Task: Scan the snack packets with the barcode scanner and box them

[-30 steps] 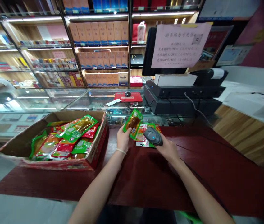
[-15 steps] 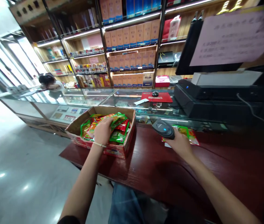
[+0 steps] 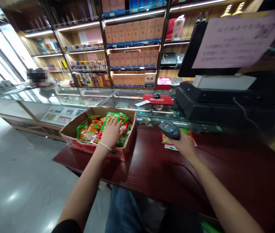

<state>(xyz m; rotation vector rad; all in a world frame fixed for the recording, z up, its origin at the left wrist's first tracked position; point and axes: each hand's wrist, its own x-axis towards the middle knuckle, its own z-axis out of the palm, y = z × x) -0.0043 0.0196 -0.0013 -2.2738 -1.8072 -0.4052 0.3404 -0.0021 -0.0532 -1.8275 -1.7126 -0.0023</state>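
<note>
My left hand lies with fingers spread over a green-edged snack packet, on top of the pile. More shiny red and green snack packets fill the open cardboard box around it. To the right, my right hand is wrapped round the handle of a black barcode scanner with a blue light on its head. Partly hidden beneath the scanner, a red, yellow and green packet rests on the table. A white piece sticks out by its near edge.
The dark red table borders a glass display counter. On the glass are a red mat with a mouse and a white slip. A monitor with a pink sheet stands right. A person is far left.
My left hand has gone from gripping a packet's edge to lying spread over a packet, which now sits flatter on the pile. My right hand still holds the scanner over the table packet.
</note>
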